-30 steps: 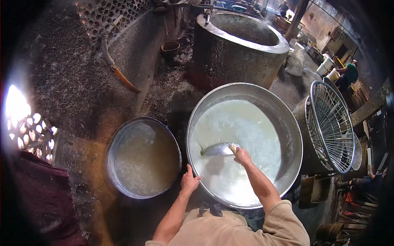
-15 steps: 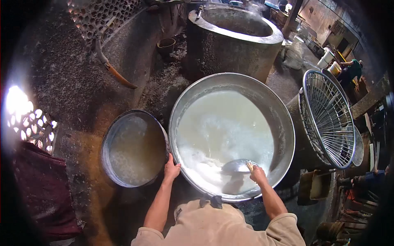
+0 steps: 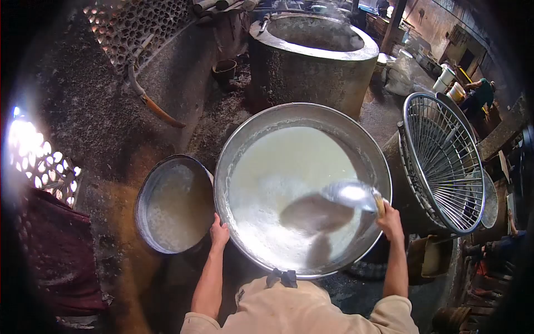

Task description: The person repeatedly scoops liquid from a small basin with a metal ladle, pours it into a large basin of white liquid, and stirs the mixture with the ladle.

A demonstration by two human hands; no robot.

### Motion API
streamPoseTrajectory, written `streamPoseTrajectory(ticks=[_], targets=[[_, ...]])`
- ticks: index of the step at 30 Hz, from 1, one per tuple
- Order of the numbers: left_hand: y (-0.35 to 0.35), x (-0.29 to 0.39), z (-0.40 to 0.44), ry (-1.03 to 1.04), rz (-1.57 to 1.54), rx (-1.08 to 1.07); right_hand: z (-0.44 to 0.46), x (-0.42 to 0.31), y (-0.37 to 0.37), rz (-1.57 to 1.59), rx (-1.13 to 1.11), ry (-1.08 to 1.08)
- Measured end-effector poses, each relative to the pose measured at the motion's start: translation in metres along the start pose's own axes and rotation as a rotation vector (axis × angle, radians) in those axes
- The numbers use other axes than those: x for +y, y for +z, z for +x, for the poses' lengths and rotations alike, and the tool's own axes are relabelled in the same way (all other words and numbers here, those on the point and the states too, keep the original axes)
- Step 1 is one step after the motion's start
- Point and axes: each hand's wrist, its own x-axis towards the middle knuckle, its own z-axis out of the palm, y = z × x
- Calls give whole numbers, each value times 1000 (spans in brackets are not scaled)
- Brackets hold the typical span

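The right hand (image 3: 391, 222) is closed around the pale handle of a metal scoop (image 3: 351, 195), fingers wrapped and nothing else in them. The scoop's bowl reaches out to that hand's left, over the large metal pan (image 3: 374, 161), with a dark shadow on the liquid below; the glare is too strong for me to tell whether the bowl carries anything. The pan spreads between the two hands and ahead of them, holding cloudy, whitish liquid (image 3: 289, 156), brightest and frothy-looking on the near side.

The left hand (image 3: 220, 232) is at the pan's outer edge, fingers pointing up and thumb set apart towards the rim; I can't tell how firmly it grips, if at all. Just left of that hand sits a smaller round vessel (image 3: 142, 203), with murky, brownish liquid (image 3: 178, 206) and paler clumps in its near part.

Ahead of both hands, beyond the pan, stands a broad vat (image 3: 306, 78) with a thick pale rim; its contents are hidden from here. A wire basket (image 3: 445, 167) leans tilted to the right of the right hand, and nearer that hand's right lies a brownish, boxy container (image 3: 432, 257), its inside too dim to read.
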Motion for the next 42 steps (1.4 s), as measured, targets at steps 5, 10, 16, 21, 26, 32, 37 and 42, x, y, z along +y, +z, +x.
streamPoseTrajectory(ticks=[5,10,16,21,26,32,37,42], targets=[[7,-5,1,0,-48,10,61,0,77,21,99,158],[1,-3,4,-15,-66,-17,63,25,160,169,-80,79],[6,-33,27,81,-148,-81,-2,-40,196,339,-240,153],[15,-60,49,152,-336,-202,-47,-83,231,357,-282,164],[-8,-39,41,321,-258,-149,-89,-131,252,356,-335,178],[-34,-19,37,232,-119,-277,-112,-197,212,460,-462,267],[-45,-13,40,179,-90,-361,-49,-260,134,429,-563,137],[-50,-10,39,170,-75,-391,47,-310,193,82,-32,-372]])
